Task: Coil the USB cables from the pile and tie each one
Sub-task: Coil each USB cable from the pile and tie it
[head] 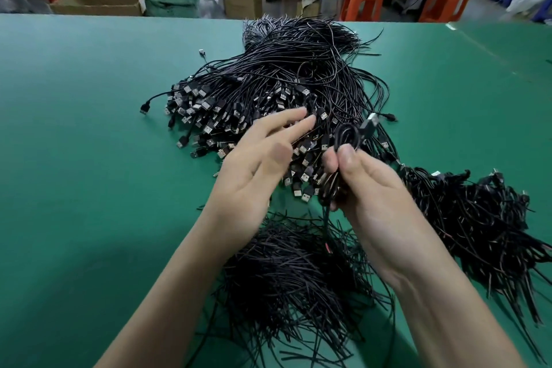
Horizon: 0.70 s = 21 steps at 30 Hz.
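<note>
Green matting covers the table (89,158), and just beyond both hands sits the big pile of USB cables (283,78), all black, its metal-tipped plugs fanned out toward the person.

Over to the right hand (367,185): it has a coiled cable (346,136). The thumb presses against curled fingers and pinches the small black loop between them. One USB plug (369,125) pokes up just past those fingertips. A thin strand hangs from under that hand, down toward the heap of black ties (292,272) that lies beneath and between the two wrists.

Now the left hand (260,164): it hovers just beside the right one, fingers straight and spread, holding nothing. Its fingertips sit above the plug ends of the pile, and it is a little blurred.

On the outer side of the right hand lies a second dark mound of bundled cables (478,218), near the main pile.

Any marking on the plugs is too small to read.

Past the table's far edge, well beyond the hands, stand orange stools (363,3) and an open cardboard box (98,1).
</note>
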{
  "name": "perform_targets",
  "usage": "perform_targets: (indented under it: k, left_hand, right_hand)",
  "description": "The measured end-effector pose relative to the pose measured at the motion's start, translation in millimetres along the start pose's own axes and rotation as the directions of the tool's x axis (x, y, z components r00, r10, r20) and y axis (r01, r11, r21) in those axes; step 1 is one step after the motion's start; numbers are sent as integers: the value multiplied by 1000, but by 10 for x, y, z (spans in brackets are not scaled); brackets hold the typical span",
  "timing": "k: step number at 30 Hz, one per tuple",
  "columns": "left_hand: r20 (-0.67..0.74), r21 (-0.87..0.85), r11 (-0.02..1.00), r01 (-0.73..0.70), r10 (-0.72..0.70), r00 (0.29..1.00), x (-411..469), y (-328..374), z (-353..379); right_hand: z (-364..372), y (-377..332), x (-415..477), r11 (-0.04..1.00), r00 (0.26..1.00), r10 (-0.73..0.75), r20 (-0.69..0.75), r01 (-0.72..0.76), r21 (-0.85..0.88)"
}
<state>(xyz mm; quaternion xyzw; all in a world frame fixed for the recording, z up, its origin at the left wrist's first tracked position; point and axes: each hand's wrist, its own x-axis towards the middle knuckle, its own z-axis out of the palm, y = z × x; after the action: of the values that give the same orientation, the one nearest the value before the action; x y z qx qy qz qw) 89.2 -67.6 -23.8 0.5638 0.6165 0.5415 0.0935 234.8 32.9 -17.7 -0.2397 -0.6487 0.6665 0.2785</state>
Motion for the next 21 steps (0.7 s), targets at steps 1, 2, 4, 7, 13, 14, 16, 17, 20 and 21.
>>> perform_targets:
  k: [1,2,4,7,13,14,16,17,20,21]
  left_hand:
    - [34,-88,990,107,-105,994,11,15,17]
    - [89,-141,978,152,-140,986,21,41,31]
    - [213,-200,960,195,-152,965,18,11,39]
    - [278,-409,871,271,-164,947,2,13,-37]
    - [416,-540,777,322,-87,905,-35,-53,-76]
    - [400,-573,754,322,-85,912,-39,-53,-73]
    - [345,-632,705,321,-115,932,-46,-91,-68]
    - [317,-644,700,307,-121,941,-41,-100,-56]
    - [288,-634,718,288,-126,949,-16,-77,-11]
    - [290,-634,716,293,-132,948,-14,-68,-7]
  right_hand:
    - [4,-5,-15,999,998,-3,65,5,-38]
    - [12,-17,-27,997,993,-3,121,12,-77]
    - [23,-49,-36,991,978,8,211,21,-132]
    - [27,-122,-61,995,943,74,324,-49,-84]
    - [23,-160,-114,973,818,192,542,-232,5]
    - [19,-169,-115,962,787,204,582,-272,32]
    - [1,-186,-108,941,745,219,630,-333,67]
    - [-12,-181,-104,934,740,224,634,-349,77]
    - [-37,-158,-103,923,750,243,615,-374,91]
    - [-30,-149,-104,928,757,242,607,-364,84]
